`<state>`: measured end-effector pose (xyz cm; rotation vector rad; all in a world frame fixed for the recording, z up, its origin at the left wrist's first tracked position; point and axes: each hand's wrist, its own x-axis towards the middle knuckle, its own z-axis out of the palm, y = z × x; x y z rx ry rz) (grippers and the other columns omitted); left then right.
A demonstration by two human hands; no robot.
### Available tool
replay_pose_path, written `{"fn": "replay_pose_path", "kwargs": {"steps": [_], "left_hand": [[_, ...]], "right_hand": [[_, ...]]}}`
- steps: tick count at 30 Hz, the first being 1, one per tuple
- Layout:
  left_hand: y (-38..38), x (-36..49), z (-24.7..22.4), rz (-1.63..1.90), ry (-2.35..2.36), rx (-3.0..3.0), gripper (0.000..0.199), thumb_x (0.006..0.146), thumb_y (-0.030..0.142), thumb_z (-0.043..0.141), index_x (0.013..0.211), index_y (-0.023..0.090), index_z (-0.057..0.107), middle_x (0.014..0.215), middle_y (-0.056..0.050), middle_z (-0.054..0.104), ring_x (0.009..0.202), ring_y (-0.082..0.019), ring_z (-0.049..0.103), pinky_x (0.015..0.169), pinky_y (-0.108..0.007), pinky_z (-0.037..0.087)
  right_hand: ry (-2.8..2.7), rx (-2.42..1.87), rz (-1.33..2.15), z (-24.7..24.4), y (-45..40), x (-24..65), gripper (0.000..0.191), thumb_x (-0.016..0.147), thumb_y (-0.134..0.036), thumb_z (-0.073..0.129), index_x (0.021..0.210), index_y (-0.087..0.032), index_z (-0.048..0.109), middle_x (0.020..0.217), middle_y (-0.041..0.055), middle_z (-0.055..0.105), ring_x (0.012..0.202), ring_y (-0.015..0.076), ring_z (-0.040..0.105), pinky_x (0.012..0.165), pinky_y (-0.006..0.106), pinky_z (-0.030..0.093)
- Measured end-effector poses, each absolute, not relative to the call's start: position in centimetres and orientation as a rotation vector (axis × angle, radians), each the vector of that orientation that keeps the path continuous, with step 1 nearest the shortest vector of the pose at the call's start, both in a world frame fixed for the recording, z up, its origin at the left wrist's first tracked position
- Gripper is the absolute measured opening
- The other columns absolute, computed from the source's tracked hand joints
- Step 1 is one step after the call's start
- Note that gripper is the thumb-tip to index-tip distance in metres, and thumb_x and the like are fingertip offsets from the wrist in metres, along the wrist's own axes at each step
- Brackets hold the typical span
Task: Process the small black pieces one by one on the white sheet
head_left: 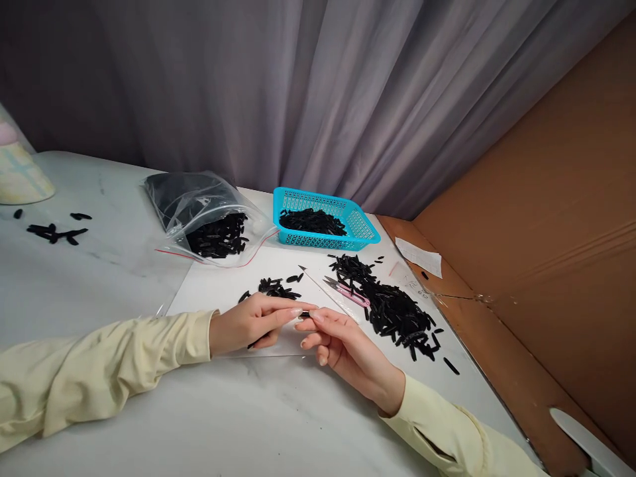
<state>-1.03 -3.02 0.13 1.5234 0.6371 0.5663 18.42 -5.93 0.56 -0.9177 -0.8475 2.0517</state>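
Observation:
A small black elongated piece (305, 315) is held between the fingertips of both hands, above the white sheet (288, 348). My left hand (263, 318) pinches it from the left with thumb and forefinger. From the other side, my right hand (348, 344) grips its end between thumb and finger, the remaining fingers loosely curled. Just behind my left hand lies a little heap of similar black pieces (275, 287), partly covered by it. Pink-handled thread snips (354, 295) and a thin white pointed stick (325, 288) rest beyond my right hand.
A large pile of black pieces (400, 315) spreads at the right. Behind stand a blue basket (328, 242) and an opened zip bag (199, 205), both holding black pieces. More pieces (57, 233) lie far left. A grey curtain (209, 86) and brown panel (546, 185) border the table.

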Motion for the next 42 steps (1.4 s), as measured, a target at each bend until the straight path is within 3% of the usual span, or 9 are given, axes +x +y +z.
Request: {"fn": "replay_pose_path", "kwargs": {"steps": [8,25,42], "left_hand": [[-2.95,-1.14,-0.01,0.551,0.693,1.528,0.053,0.091,0.041,0.036,0.128,0.005,0.050,0.037,0.009,0.034,0.032,-0.006,0.028,0.038,-0.018,0.027],[-3.01,-1.14,0.08,0.536,0.646,1.530,0.055,0.092,0.042,0.034,0.127,0.002,0.048,0.036,0.010,0.034,0.031,-0.006,0.026,0.037,-0.018,0.027],[-2.77,-1.06,-0.45,0.544,0.616,1.474,0.057,0.091,0.044,0.040,0.130,0.003,0.046,0.034,0.011,0.034,0.029,-0.005,0.027,0.034,-0.017,0.022]], "right_hand": [[-0.807,-0.870,2.072,0.54,-5.92,18.41,0.013,0.082,-0.023,0.064,0.090,-0.013,0.067,0.092,0.0067,0.072,0.073,0.0117,0.069,0.049,0.013,0.050],[-0.776,-0.861,2.079,0.32,-5.80,18.51,0.018,0.083,-0.022,0.063,0.097,-0.013,0.067,0.095,0.0067,0.072,0.072,0.0114,0.070,0.049,0.013,0.052],[-0.835,-0.866,2.034,0.36,-5.82,18.65,0.012,0.079,-0.025,0.067,0.083,-0.014,0.066,0.096,0.0067,0.072,0.070,0.0114,0.070,0.049,0.013,0.050]]}}
